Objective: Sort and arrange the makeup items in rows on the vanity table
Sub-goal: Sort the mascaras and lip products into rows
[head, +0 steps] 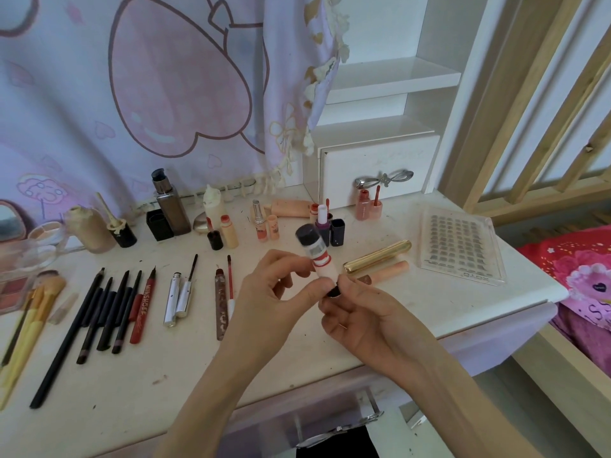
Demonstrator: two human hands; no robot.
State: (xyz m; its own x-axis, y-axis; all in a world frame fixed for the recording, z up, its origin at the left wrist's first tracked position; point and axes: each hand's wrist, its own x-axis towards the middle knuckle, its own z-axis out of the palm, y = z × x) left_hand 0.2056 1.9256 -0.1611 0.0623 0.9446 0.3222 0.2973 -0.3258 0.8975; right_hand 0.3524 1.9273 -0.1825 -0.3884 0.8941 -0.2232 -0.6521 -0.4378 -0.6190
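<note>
**Small tube held over a half-sorted vanity table**

The vanity table [413, 302] carries the makeup in loose groups, and I judge that the sorting is about half done: the front left is already in rows, the back is still mixed.

The clear lash tray [461, 246] lies flat at the right edge, apart from the rest, probably because it is too wide for any row. At the back stand the bottles, upright so they do not roll; the tall brown bottle [168, 206] is the largest of them.

At the front left, 5 dark pencils [99, 312] and 1 red liner [142, 307] lie side by side, tips pointing away. Next to them lie 2 silver tubes [178, 299]. Near the right, 1 gold tube [377, 256] and 1 peach tube [386, 271] lie together as a pair.

The small tube [319, 256], pale with red bands and a dark cap, is above the table centre, tilted. The left hand [271, 292] pinches its body with curled fingers, and the right hand [357, 312] pinches its lower dark end. It seems the person is closing or checking it before placing it in a row.
</note>
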